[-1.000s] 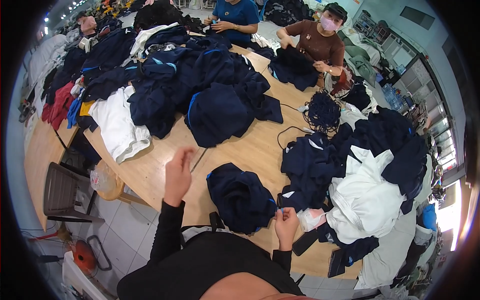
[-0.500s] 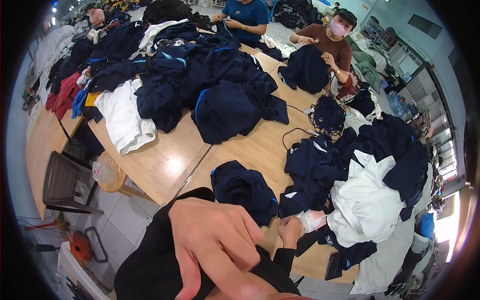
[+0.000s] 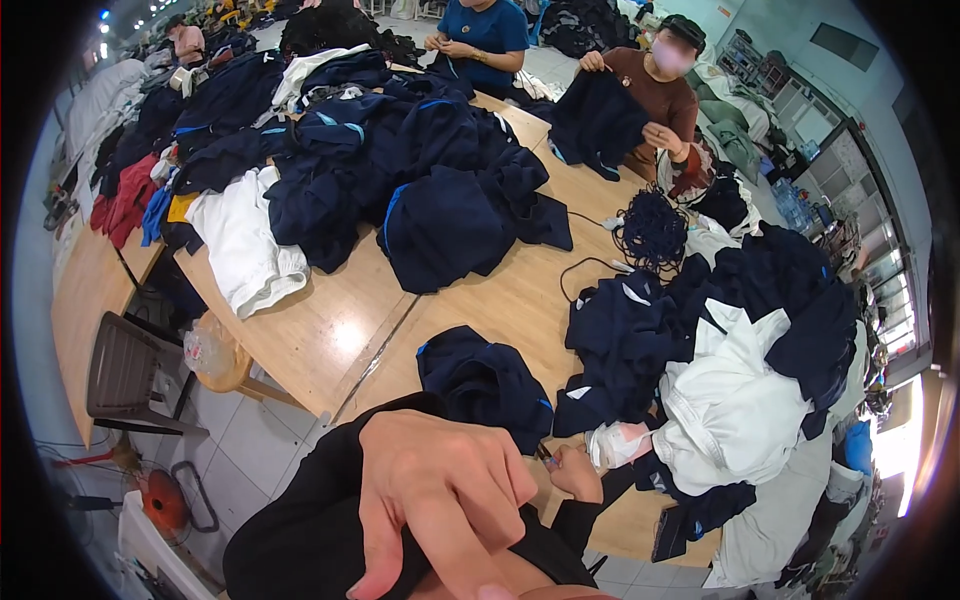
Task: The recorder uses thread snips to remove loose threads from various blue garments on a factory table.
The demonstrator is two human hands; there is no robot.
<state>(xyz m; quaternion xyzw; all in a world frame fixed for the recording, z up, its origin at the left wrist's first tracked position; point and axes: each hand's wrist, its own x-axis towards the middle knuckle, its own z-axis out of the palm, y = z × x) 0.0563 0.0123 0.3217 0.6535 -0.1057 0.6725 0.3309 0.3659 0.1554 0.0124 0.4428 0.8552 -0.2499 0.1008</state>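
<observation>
My left hand (image 3: 445,480) is raised close to the view, its black-sleeved arm bent. The index finger and thumb stretch toward me, the other fingers curl, and nothing shows in them. Lower and to the right, my right hand (image 3: 577,474) is closed at the table edge around a small dark thing too small to name. Just left of and beyond it lies a navy garment (image 3: 480,385) with a bright blue edge. A white and pinkish wrapped bundle (image 3: 618,443) sits right beside the right hand.
White garments (image 3: 735,400) and navy garments (image 3: 625,325) are heaped on the right. A large navy pile (image 3: 450,225) covers the far left of the wooden table (image 3: 335,340). Tangled dark cord (image 3: 650,230) lies at the back right. A chair (image 3: 130,370) and stool (image 3: 225,370) stand left.
A co-worker in brown across the table has lifted and spread a navy garment between both hands. My left hand sits slightly lower and further right; my right hand has shifted a little downward.
</observation>
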